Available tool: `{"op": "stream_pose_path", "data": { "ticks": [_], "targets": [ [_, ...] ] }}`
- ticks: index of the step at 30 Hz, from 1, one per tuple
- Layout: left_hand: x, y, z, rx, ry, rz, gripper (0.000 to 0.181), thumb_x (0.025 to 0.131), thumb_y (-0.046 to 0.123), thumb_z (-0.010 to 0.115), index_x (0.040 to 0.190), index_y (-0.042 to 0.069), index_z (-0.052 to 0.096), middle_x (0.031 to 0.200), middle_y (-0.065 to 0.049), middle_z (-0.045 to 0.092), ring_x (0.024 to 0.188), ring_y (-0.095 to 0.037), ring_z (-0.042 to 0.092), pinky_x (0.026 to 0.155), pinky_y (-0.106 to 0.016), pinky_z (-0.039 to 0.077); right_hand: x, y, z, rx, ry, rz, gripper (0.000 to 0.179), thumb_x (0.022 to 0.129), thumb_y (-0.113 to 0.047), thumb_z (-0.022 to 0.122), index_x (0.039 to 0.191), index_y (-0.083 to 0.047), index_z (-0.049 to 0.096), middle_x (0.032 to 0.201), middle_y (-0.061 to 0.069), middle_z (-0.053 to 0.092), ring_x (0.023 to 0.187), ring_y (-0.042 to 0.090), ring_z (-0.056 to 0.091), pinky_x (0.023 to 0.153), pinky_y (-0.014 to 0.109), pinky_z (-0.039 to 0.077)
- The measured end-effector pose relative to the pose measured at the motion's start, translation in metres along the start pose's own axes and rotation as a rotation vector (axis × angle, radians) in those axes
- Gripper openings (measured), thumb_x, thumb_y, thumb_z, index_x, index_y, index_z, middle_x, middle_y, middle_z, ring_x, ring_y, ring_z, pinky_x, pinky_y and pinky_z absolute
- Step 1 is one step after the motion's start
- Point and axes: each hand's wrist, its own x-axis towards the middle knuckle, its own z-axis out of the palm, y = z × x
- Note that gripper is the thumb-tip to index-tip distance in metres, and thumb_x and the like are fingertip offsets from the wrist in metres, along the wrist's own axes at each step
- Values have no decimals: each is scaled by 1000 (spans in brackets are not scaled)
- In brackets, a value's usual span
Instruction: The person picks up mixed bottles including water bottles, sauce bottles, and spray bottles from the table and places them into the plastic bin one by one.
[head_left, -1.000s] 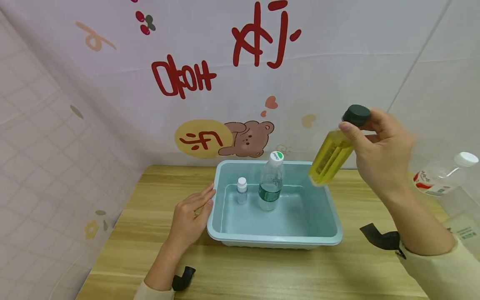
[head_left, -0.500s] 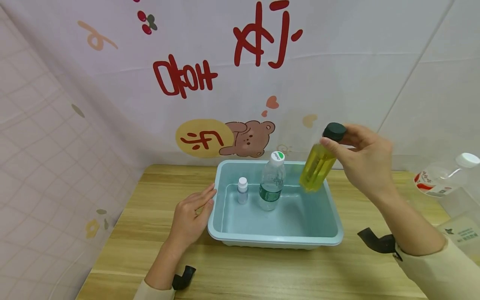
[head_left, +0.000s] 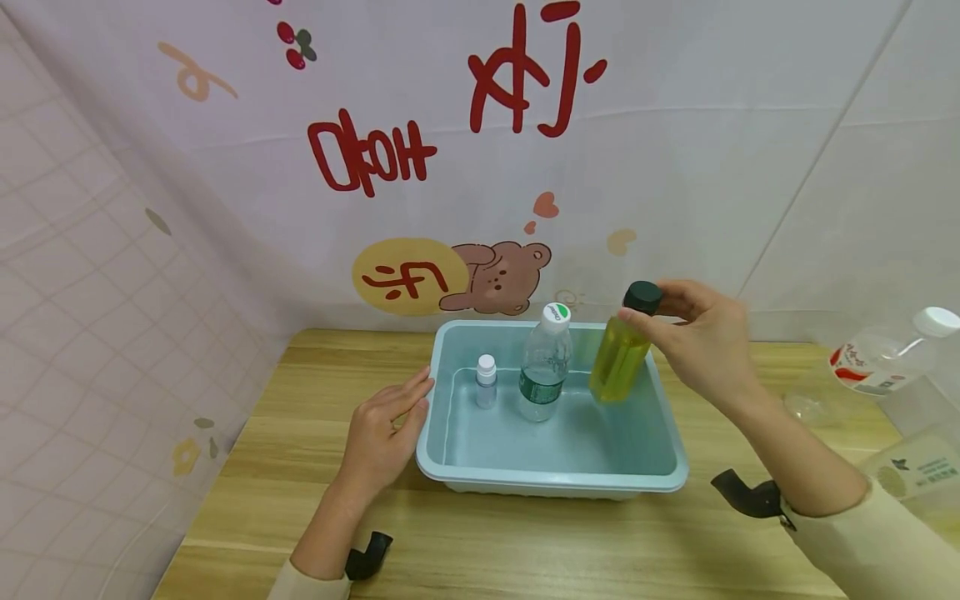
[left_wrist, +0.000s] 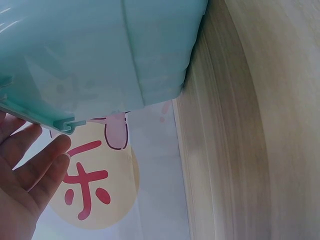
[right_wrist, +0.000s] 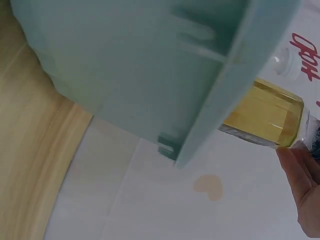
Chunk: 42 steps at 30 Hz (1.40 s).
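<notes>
My right hand grips a bottle of yellow liquid near its dark green cap, thumb at the neck. The bottle's lower part is inside the light blue plastic basin, toward its back right corner, tilted slightly. In the right wrist view the yellow bottle shows past the basin's rim. My left hand rests with extended fingers against the basin's left rim; the left wrist view shows its fingertips at the rim. A clear water bottle with a green label and a small white-capped bottle stand in the basin.
On the right side of the wooden table stands a clear bottle with a red label. Nearer, partly behind the right forearm, is a transparent container with printing. A printed white cloth hangs behind the table.
My right hand has carried the yellow bottle left and down, from above the basin's right rim into the basin. The left hand stays at the left rim.
</notes>
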Motion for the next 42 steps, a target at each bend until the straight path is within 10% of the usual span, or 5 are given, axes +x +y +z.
{"op": "stream_pose_path", "data": {
  "ticks": [12, 29, 42],
  "targets": [
    [0, 0, 0, 13, 7, 4, 31, 92, -1, 70, 123, -1, 76, 133, -12, 70, 110, -32, 74, 88, -53, 61, -5, 16, 16, 19, -63, 5, 36, 82, -10, 91, 110, 4, 73, 99, 19, 78, 81, -9, 68, 70, 11, 56],
    [0, 0, 1, 8, -1, -7, 31, 93, 0, 70, 123, -1, 76, 134, -10, 69, 111, -32, 73, 88, -52, 61, -9, 25, 27, -36, -182, 95, 40, 85, -24, 90, 112, 0, 73, 100, 15, 79, 97, 31, 75, 71, 14, 55],
    [0, 1, 0, 13, -4, -10, 31, 93, 1, 71, 123, -1, 76, 135, -10, 68, 113, -32, 73, 90, -53, 61, -14, 34, 31, -19, -218, 96, 38, 83, -24, 92, 110, -3, 74, 96, 9, 79, 93, 21, 77, 72, 16, 55]
  ]
}}
